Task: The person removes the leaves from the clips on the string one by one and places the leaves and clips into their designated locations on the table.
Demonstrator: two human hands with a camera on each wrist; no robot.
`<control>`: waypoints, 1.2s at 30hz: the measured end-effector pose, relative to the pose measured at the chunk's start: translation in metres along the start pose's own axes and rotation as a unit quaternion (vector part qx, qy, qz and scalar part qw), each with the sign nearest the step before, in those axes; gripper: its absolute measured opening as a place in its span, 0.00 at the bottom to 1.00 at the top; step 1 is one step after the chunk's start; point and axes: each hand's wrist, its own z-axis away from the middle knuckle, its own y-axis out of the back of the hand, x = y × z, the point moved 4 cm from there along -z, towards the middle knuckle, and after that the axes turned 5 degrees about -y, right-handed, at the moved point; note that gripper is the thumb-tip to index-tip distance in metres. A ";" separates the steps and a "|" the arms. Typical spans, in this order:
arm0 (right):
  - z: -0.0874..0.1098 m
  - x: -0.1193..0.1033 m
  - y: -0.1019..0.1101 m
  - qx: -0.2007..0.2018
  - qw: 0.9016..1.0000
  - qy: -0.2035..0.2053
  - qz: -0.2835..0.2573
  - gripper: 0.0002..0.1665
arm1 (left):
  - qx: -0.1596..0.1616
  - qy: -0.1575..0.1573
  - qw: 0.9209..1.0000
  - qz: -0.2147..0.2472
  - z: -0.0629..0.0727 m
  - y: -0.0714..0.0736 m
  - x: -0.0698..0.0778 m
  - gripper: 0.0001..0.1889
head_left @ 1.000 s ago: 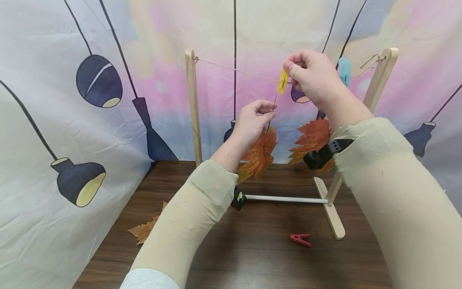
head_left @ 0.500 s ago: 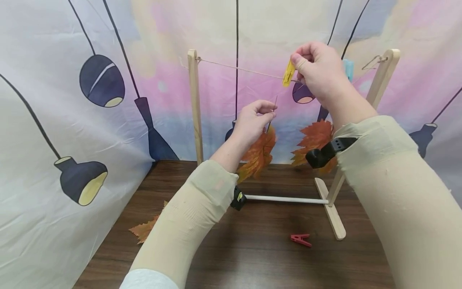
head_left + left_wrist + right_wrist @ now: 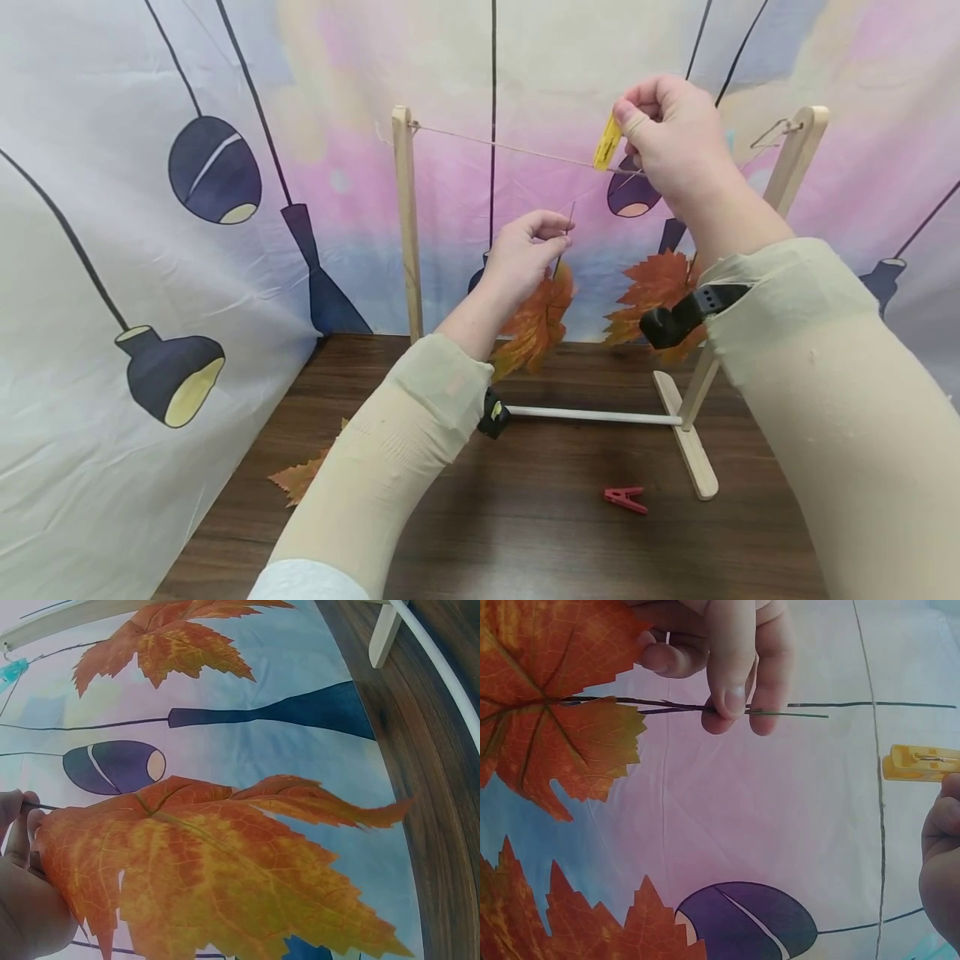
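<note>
With thumb and fingers, my left hand (image 3: 525, 250) pinches the thin stem (image 3: 802, 715) of an orange maple leaf (image 3: 542, 321). The leaf hangs below that hand and fills much of the left wrist view. My right hand (image 3: 675, 137) holds a yellow clothespin (image 3: 607, 143) between thumb and fingers. In the head view the clothespin's lower end overlaps the string (image 3: 510, 148); in the right wrist view its tip is right at the string (image 3: 880, 825). The stem's top end is below the string. A second maple leaf (image 3: 652, 287) hangs farther right, partly hidden by the right forearm.
A wooden stand with a left post (image 3: 407, 225), a right post (image 3: 795, 167) and a white rod (image 3: 592, 414) carries the string. A blue clothespin (image 3: 13, 673) is near the second leaf's stem. On the table lie a red clothespin (image 3: 624, 499) and another leaf (image 3: 298, 477).
My right hand has moved up and slightly right with the yellow clothespin, bringing its lower end to the string's height. The left hand and its leaf have barely moved.
</note>
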 end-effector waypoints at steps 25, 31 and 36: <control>0.018 0.003 -0.003 -0.031 0.998 -0.008 0.046 0.11 | -0.002 -0.016 0.999 0.045 0.005 0.012 -0.003 0.08; 0.022 0.004 -0.006 -0.040 0.998 0.000 0.043 0.12 | -0.017 -0.009 1.000 0.023 0.009 0.021 -0.012 0.08; 0.026 0.006 -0.009 -0.049 0.997 -0.001 0.058 0.14 | -0.020 -0.010 1.000 0.007 0.012 0.024 -0.018 0.07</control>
